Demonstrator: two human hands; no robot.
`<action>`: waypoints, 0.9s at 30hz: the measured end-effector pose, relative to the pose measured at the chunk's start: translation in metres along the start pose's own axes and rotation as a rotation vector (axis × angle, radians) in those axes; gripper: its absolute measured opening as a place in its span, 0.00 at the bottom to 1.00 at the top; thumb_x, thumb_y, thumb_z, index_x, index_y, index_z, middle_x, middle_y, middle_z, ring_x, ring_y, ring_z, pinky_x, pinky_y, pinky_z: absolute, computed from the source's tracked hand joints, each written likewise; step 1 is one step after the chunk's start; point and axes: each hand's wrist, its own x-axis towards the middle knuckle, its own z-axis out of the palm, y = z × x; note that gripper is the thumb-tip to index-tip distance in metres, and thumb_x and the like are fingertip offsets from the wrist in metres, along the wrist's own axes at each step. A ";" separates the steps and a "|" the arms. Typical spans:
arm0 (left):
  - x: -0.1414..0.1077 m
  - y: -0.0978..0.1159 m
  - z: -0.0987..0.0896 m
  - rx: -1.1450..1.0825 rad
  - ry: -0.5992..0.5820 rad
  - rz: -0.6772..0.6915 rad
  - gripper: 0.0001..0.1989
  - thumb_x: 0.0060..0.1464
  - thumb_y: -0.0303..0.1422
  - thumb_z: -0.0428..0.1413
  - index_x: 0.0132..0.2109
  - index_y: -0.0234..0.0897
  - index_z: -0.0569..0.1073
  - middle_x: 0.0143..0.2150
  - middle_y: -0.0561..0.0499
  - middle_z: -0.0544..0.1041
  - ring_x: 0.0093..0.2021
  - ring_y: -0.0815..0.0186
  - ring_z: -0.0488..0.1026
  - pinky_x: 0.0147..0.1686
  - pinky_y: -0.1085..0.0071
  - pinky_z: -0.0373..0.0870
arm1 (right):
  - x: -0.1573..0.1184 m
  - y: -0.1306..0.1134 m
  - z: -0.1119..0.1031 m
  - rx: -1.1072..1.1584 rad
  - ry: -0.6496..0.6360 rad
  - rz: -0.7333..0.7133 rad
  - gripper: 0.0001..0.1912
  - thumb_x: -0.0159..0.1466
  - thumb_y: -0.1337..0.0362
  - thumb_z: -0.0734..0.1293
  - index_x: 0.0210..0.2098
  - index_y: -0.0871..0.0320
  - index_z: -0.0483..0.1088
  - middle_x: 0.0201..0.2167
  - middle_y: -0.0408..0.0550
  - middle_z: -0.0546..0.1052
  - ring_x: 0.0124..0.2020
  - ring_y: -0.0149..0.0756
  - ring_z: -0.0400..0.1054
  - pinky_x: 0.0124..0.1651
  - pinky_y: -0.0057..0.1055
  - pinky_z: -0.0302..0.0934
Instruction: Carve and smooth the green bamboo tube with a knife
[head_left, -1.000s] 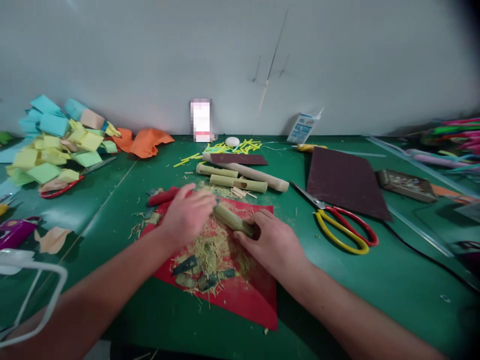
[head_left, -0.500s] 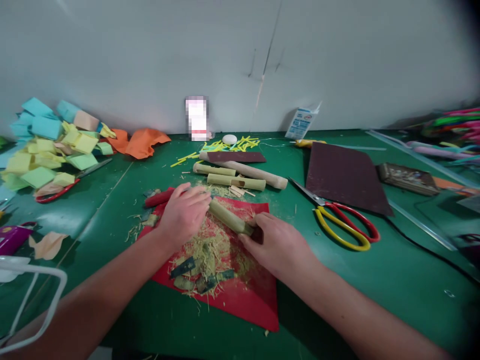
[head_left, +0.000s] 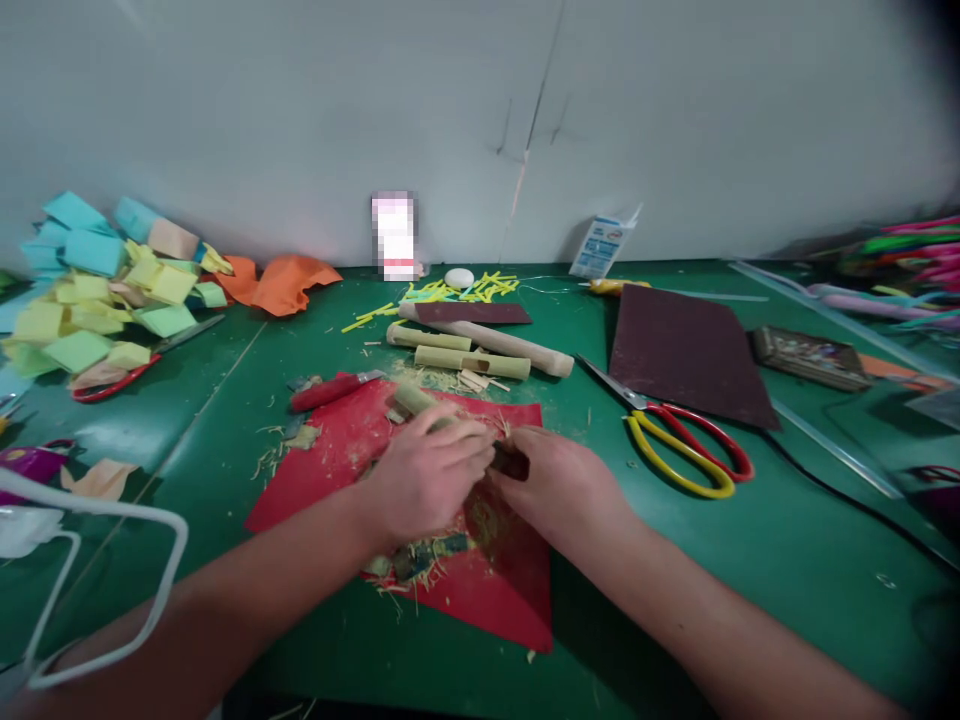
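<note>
A pale green bamboo tube (head_left: 411,400) slants over a red sheet (head_left: 517,600) on the table. My left hand (head_left: 431,470) is curled over the tube's middle, its fingers close to my right hand. My right hand (head_left: 562,485) is closed about the tube's near end, which is mostly hidden. Between the hands a small dark piece (head_left: 510,460) shows; I cannot make out what it is. Pale shavings and dark green bamboo scraps (head_left: 442,548) lie on the sheet below. A red-handled knife (head_left: 322,392) rests at the sheet's far left corner.
Behind the sheet lie two cut bamboo tubes (head_left: 472,362) and a longer pale stick (head_left: 540,352). Scissors (head_left: 682,440) and a dark brown sheet (head_left: 690,355) are at right. Folded papers (head_left: 97,290) pile up at left. A white frame (head_left: 176,560) overlaps my left forearm.
My left hand has slid right along the bamboo tube toward my right hand, uncovering the knife blade. My right hand stays at the near end.
</note>
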 end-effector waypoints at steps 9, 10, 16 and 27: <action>-0.003 -0.006 -0.006 0.016 0.057 -0.037 0.13 0.60 0.26 0.47 0.48 0.35 0.73 0.51 0.48 0.76 0.56 0.62 0.68 0.61 0.54 0.52 | 0.000 0.002 0.001 -0.003 -0.013 0.029 0.11 0.55 0.54 0.67 0.26 0.55 0.68 0.26 0.43 0.74 0.27 0.34 0.64 0.26 0.30 0.45; -0.002 -0.004 -0.006 0.001 0.045 -0.014 0.13 0.61 0.27 0.46 0.49 0.35 0.72 0.52 0.48 0.75 0.56 0.63 0.67 0.61 0.55 0.52 | 0.001 0.002 0.001 -0.001 -0.017 0.032 0.11 0.55 0.54 0.67 0.26 0.55 0.68 0.26 0.43 0.74 0.27 0.34 0.64 0.26 0.29 0.46; -0.003 -0.008 -0.007 0.080 0.063 -0.147 0.13 0.61 0.26 0.46 0.46 0.37 0.74 0.49 0.49 0.77 0.53 0.61 0.70 0.60 0.50 0.49 | 0.001 0.002 0.000 -0.008 -0.032 0.042 0.14 0.55 0.50 0.66 0.26 0.54 0.68 0.25 0.43 0.74 0.25 0.33 0.63 0.25 0.30 0.44; -0.005 -0.020 -0.009 0.086 0.070 -0.173 0.13 0.61 0.27 0.46 0.45 0.38 0.75 0.48 0.49 0.78 0.53 0.60 0.70 0.60 0.48 0.49 | 0.000 -0.001 -0.002 -0.024 -0.037 0.037 0.13 0.55 0.51 0.67 0.26 0.54 0.68 0.26 0.43 0.74 0.26 0.34 0.64 0.25 0.29 0.44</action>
